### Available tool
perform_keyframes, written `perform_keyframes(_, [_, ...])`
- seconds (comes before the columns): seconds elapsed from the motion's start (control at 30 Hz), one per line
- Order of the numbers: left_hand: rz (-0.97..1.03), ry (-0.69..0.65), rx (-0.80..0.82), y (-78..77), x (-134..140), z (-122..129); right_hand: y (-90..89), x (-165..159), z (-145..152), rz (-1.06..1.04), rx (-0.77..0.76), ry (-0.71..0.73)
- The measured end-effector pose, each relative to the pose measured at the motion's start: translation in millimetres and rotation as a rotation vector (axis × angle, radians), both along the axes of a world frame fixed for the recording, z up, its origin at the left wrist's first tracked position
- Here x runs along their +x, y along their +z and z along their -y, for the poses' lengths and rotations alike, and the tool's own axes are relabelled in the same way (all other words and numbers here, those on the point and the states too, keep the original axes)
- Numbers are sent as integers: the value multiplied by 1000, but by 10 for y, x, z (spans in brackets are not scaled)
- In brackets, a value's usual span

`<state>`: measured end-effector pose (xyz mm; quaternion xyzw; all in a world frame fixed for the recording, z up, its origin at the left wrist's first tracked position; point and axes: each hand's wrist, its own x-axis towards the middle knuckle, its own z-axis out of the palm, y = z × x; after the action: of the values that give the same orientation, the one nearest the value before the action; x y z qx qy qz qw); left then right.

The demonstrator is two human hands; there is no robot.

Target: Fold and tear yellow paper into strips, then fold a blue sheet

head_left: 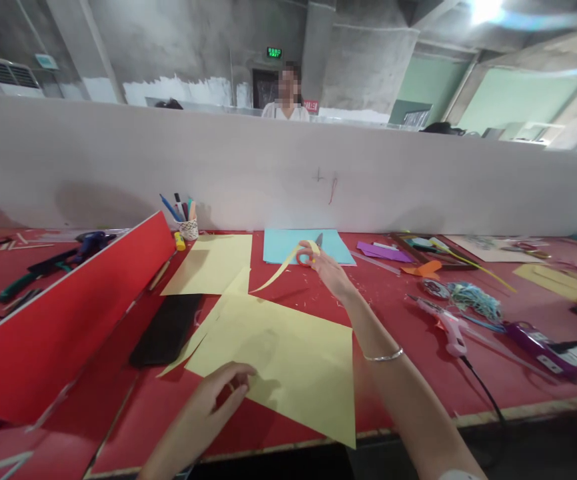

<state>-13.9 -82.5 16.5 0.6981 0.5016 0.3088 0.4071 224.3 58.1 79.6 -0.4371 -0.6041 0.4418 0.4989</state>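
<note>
Dial ctr. = large yellow sheet (293, 340): the L hand (218, 393) is hovering or resting at 8 o'clock, thumb and fingers loosely apart; the R hand (321, 263) is pinching a yellow strip (279, 271) approx. 12–1, scissors (319, 239) alongside (grip: can't tell). For good handling, the L hand should be keeping the sheet flat, the R keeping the strip clear of the blades.

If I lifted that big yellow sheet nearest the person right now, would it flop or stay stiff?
The yellow sheet would probably sag, since a similar-looking narrow strip arcs down from the right hand. It's likely light for its size, too: its edges look paper-thin.
</note>
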Motion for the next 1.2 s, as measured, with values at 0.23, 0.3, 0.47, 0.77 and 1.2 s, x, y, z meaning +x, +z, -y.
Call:
perform_keyframes(0.23, [82,54,-76,-54,10,96,-375,526,-56,54,-318,-330])
perform_keyframes(0.3, [71,59,-86,-67,27,135,-364,603,-27,126,-350,-342])
perform_keyframes(0.47, [71,76,-80,-90,58,244,-291,482,192,376,-311,-277])
perform_keyframes(0.77, [52,82,-30,-136,25,273,-422,-50,529,1057,46,7])
perform_keyframes(1.2, [-506,31,689,402,302,-271,-277,42,752,1361,636,29])
